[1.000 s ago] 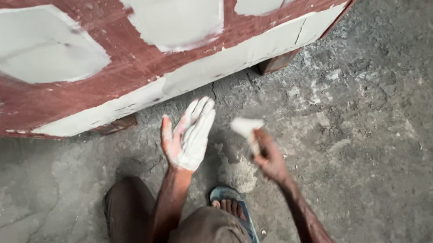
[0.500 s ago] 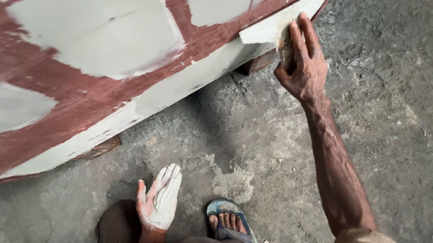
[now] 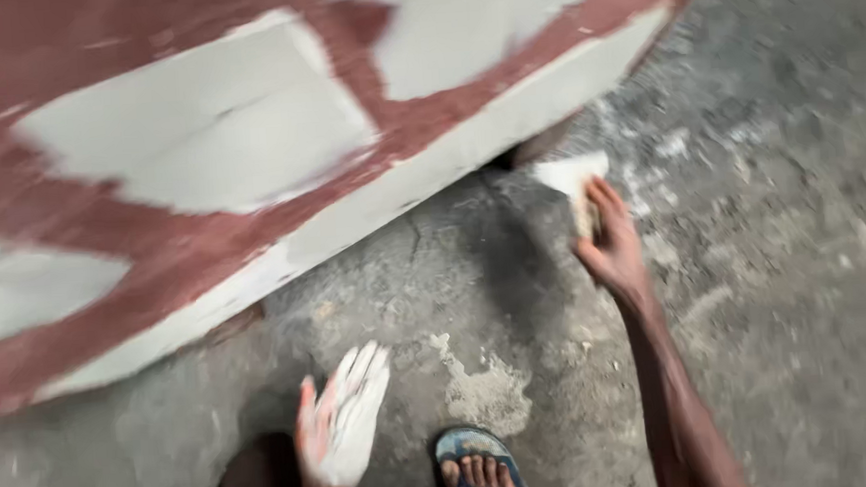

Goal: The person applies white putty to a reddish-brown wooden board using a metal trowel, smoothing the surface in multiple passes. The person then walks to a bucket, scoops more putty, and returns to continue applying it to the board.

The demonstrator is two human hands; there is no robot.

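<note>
Right hand: the right hand (image 3: 614, 247) sits at about 2 o'clock from the frame centre, arm extended up from the lower right; its fingers are curled closed around a small pale flat scraper loaded with white putty (image 3: 571, 177)
Scraper position: held at the fingertips, its pale blade pointing toward 11 o'clock, just below the lower right end of the panel edge; motion blur hides whether the blade touches that edge
Left hand: the left hand (image 3: 343, 435) lies at about 7 o'clock, palm up, fingers spread open and straight, holding nothing; palm and fingers are coated in white putty
Panel: a large reddish-brown board with broad patches of white filler (image 3: 197, 158) fills the upper left, from 9 o'clock to 1 o'clock; its pale lower edge runs diagonally from lower left to upper right
Floor: rough grey concrete floor (image 3: 784, 252) spans the right side and the bottom; a pale dried putty stain (image 3: 484, 391) lies at 6 o'clock, between the two hands
Foot: a bare foot in a blue-strapped sandal (image 3: 479, 471) rests at 6 o'clock, just right of the left hand
Knee: a dark-clothed knee (image 3: 257, 485) sits at 7 o'clock, under the left wrist
Spacing: the two hands are well apart
</note>
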